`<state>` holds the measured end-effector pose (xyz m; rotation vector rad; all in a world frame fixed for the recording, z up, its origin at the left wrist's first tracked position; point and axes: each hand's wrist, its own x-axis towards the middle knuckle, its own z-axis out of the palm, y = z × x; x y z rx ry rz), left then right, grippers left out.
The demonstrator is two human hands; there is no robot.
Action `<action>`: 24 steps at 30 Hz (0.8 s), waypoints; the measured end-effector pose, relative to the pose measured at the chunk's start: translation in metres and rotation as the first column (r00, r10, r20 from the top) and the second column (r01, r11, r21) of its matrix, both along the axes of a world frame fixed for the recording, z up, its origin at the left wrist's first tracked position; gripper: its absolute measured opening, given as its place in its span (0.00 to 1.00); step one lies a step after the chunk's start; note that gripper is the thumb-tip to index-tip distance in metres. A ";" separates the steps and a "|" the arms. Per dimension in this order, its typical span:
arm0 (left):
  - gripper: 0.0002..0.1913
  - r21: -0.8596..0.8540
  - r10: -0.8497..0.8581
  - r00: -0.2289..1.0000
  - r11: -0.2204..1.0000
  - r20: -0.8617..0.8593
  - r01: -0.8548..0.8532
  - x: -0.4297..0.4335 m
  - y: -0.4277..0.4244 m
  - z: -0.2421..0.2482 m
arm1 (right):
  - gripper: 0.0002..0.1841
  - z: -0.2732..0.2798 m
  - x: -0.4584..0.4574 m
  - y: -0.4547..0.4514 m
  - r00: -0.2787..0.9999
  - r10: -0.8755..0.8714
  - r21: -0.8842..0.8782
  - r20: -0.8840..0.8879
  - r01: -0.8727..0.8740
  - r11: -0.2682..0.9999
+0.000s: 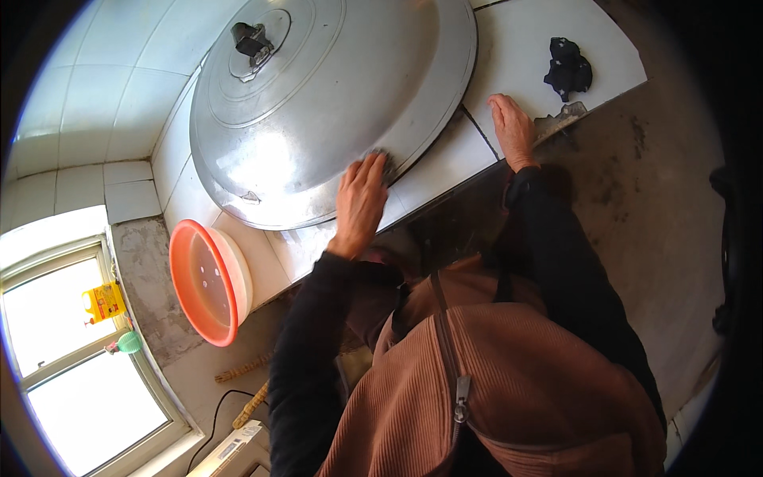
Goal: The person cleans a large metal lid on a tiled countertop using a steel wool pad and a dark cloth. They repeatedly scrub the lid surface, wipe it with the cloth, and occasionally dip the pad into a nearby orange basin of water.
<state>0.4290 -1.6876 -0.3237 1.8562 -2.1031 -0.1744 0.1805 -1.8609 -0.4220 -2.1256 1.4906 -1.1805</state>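
A large domed metal lid (334, 101) lies on the white tiled counter, its dark knob (251, 40) on top. My left hand (359, 200) presses a grey scouring pad (383, 164) against the lid near its front rim; the fingers cover much of the pad. To the right of the lid, my right hand (512, 128) rests at the counter's front edge with nothing seen in it. Its fingers lie close together. A crumpled black cloth (568, 68) with white spots lies on the tiles beyond that hand.
An orange plastic basin (233, 256) with liquid in it stands at the counter's left end. On the windowsill are a yellow jug (106, 301) and a green item (128, 343). The tile (560, 116) at the front edge is broken near my right hand.
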 end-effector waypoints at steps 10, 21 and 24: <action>0.22 0.012 0.012 0.998 1.000 -0.063 -0.011 0.015 0.029 0.015 | 0.06 -0.002 -0.002 0.000 1.000 0.014 -0.049 -0.004 -0.015 0.999; 0.19 0.176 0.059 0.998 0.983 -0.032 -0.052 0.015 0.034 0.021 | 0.05 -0.003 -0.001 -0.001 0.999 0.001 -0.018 -0.039 -0.001 1.000; 0.21 0.026 -0.048 0.997 0.998 -0.057 0.049 0.008 0.018 0.013 | 0.05 -0.003 -0.001 -0.001 1.000 0.012 -0.029 0.015 -0.011 1.000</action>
